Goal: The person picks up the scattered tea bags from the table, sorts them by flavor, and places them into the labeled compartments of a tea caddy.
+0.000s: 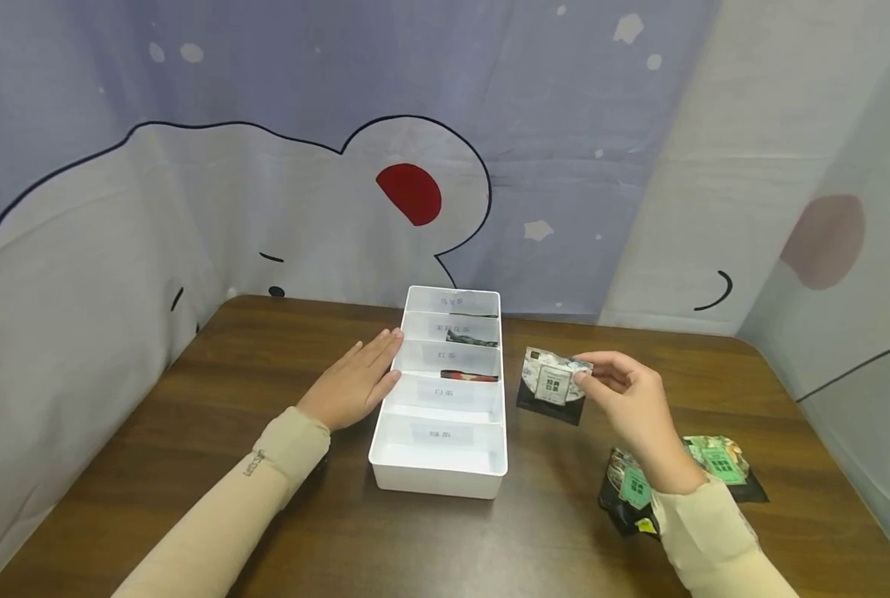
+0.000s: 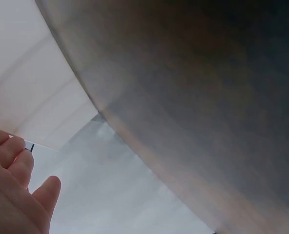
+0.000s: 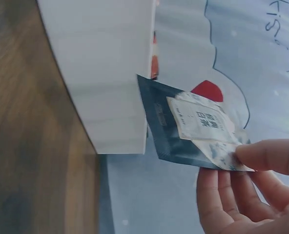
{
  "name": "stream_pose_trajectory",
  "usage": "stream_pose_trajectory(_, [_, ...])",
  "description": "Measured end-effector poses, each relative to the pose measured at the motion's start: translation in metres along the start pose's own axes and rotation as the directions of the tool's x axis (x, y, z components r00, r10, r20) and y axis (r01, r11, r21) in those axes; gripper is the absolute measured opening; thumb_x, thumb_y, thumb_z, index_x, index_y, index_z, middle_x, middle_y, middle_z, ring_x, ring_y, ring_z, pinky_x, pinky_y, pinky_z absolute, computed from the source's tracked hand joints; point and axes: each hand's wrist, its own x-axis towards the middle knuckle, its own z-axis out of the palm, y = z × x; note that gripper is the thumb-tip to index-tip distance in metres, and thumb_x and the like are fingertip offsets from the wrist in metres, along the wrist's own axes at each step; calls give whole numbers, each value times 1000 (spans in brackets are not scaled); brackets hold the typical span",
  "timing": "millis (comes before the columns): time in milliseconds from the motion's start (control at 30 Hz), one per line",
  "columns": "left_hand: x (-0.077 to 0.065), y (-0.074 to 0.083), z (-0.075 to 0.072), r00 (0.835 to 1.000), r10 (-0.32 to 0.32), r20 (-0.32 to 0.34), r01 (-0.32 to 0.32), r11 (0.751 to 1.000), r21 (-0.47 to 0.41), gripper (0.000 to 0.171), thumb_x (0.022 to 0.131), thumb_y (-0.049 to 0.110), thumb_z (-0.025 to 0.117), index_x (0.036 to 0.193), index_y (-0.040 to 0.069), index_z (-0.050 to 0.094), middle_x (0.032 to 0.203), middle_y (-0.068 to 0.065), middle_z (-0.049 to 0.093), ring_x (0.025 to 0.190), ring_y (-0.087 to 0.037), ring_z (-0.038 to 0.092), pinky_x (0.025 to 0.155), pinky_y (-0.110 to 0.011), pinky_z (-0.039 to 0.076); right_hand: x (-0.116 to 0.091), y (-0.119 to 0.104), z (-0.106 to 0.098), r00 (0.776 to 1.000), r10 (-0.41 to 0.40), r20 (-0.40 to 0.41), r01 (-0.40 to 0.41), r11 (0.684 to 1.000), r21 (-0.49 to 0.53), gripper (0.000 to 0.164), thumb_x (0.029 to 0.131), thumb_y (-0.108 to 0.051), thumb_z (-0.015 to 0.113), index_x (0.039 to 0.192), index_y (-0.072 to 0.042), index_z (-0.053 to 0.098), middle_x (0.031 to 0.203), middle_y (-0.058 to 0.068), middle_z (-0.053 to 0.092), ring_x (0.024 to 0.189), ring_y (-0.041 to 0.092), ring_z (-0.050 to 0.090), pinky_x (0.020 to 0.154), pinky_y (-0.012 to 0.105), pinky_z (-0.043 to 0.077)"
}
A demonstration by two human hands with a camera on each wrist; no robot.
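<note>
A white divided storage box (image 1: 437,480) stands mid-table, with a label in each of its several compartments. My left hand (image 1: 351,378) rests along the box's left rim, its fingers nearly straight; in the left wrist view the left hand (image 2: 20,185) is at the edge of the box wall (image 2: 42,73). Right of the box, my right hand (image 1: 632,403) pinches a black-and-white tea packet (image 1: 553,384) between thumb and fingers at its right edge. The packet (image 3: 198,124) is tilted beside the box wall (image 3: 100,73) in the right wrist view.
Green-labelled dark tea packets lie on the brown table (image 1: 550,540) under and beside my right forearm, one packet (image 1: 723,463) farther right. A red packet (image 1: 469,376) and a dark packet (image 1: 471,338) stand in separate box compartments. A patterned curtain (image 1: 303,199) hangs behind.
</note>
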Motion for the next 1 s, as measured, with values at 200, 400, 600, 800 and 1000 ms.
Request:
stream_pose_trajectory(200, [0, 0, -1, 1000, -1, 2, 1, 1000, -2, 64, 109, 39, 35, 161, 3, 22, 167, -9, 22, 154, -26, 20, 123, -52, 22, -1, -6, 5, 997, -55, -48, 61, 990, 130, 28, 94, -12, 74, 117, 2, 69, 99, -7, 70, 91, 6, 67, 77, 24, 60])
stream_pose_trajectory(400, [0, 0, 0, 1000, 6, -5, -6, 1000, 3, 64, 109, 38, 36, 160, 2, 23, 166, -11, 24, 153, -29, 22, 123, -52, 21, 0, -10, 19, 986, -151, -77, 162, 972, 168, 25, 93, -6, 73, 115, 5, 70, 102, -8, 70, 91, 6, 66, 79, 19, 58])
stream_pose_trajectory(600, [1, 0, -1, 1000, -7, 20, 7, 1000, 17, 65, 109, 41, 34, 161, 5, 21, 167, -8, 22, 155, -24, 19, 125, -48, 18, 1, -14, 36, 961, -264, -77, 275, 938, 211, 20, 91, 5, 71, 110, 9, 69, 101, -9, 71, 87, 6, 67, 76, 19, 58])
stream_pose_trajectory(800, [2, 0, -2, 1000, -6, 24, 6, 1000, 24, 65, 109, 42, 34, 161, 5, 22, 167, -7, 22, 155, -24, 19, 125, -48, 18, 1, -13, 50, 949, -311, -62, 316, 920, 233, 19, 89, 8, 71, 109, 8, 70, 100, -7, 70, 86, 7, 68, 75, 19, 58])
stream_pose_trajectory(1000, [2, 0, -1, 1000, -1, 18, 1, 1000, 21, 65, 109, 41, 35, 161, 4, 23, 167, -8, 23, 154, -25, 20, 124, -50, 19, -1, -8, 61, 951, -309, -17, 305, 925, 228, 18, 90, 6, 71, 108, 7, 70, 103, -2, 70, 88, 6, 67, 79, 19, 57])
